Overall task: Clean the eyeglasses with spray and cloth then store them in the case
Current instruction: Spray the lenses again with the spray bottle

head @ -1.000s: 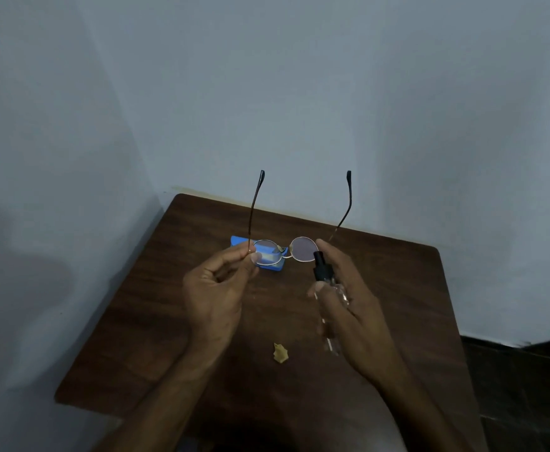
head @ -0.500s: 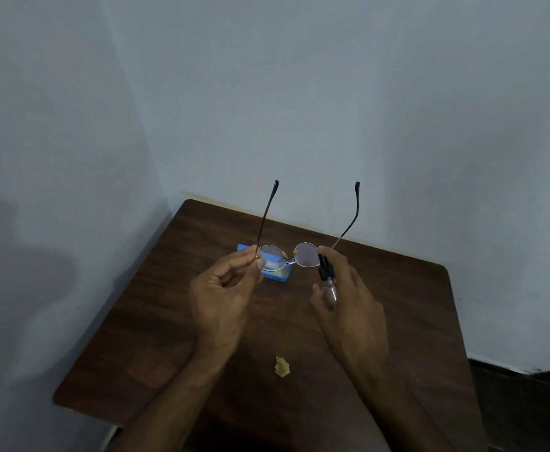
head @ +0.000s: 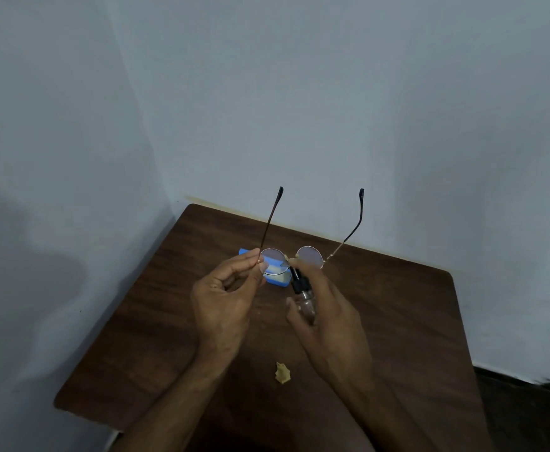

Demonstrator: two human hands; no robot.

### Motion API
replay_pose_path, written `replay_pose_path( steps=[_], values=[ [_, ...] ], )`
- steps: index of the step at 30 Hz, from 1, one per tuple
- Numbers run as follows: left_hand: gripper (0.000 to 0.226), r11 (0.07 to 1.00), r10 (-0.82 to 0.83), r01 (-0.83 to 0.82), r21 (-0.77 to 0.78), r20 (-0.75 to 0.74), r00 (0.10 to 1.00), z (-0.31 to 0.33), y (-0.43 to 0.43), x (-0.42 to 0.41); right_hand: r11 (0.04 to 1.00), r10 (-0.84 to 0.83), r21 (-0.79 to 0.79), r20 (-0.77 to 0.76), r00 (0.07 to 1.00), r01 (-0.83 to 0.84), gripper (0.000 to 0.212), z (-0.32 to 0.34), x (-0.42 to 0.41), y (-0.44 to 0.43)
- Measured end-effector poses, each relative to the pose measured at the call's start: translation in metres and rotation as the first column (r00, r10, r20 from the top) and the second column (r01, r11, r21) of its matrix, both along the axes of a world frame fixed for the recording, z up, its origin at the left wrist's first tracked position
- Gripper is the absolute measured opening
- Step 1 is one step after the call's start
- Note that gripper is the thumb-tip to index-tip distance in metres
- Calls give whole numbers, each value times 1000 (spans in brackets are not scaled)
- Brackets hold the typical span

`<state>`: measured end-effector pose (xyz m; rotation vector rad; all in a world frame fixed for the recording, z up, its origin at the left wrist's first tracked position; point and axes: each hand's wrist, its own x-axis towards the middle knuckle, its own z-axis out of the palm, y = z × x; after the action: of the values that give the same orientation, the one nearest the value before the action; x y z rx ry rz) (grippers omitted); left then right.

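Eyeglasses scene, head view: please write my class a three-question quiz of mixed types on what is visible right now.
1. True or false: the eyeglasses have their temples folded shut.
2. Which hand holds the spray bottle? A left hand B right hand
3. Fill in: the blue case lies on the wooden ____.

Key: 1 false, they are open, pointing away from the person. 2 B. 3 table.

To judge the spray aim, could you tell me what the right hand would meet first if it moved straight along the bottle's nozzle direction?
Probably the glasses: the right hand points the bottle nozzle at their bridge, though depth is unclear.
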<state>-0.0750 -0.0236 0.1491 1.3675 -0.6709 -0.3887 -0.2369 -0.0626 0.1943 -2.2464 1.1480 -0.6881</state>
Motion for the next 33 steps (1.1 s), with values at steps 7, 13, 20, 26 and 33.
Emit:
replay_pose_path(
  steps=[7, 13, 20, 26, 33],
  values=[
    [30, 1000, 1, -2, 15, 14, 1000, 4, 4, -3, 999, -17, -51, -12, 1000, 16, 62, 1, 11, -4],
    [30, 1000, 16, -14, 26, -51, 999, 6, 6, -4, 995, -51, 88, 160, 986, 37, 79, -12, -4, -6],
    [26, 1000, -14, 8, -27, -248, 969, 4, 5, -6, 941, -278, 269, 267, 923, 206, 49, -94, -59, -18],
    [27, 998, -55, 47, -35, -299, 953, -3, 9, -18, 872, -432, 357, 239, 870, 335, 44, -170, -88, -29],
    [26, 999, -49, 52, 2, -319, 946, -12, 19, -28, 811, -498, 468, 234, 835, 353, 45, -203, -93, -41]
  ],
)
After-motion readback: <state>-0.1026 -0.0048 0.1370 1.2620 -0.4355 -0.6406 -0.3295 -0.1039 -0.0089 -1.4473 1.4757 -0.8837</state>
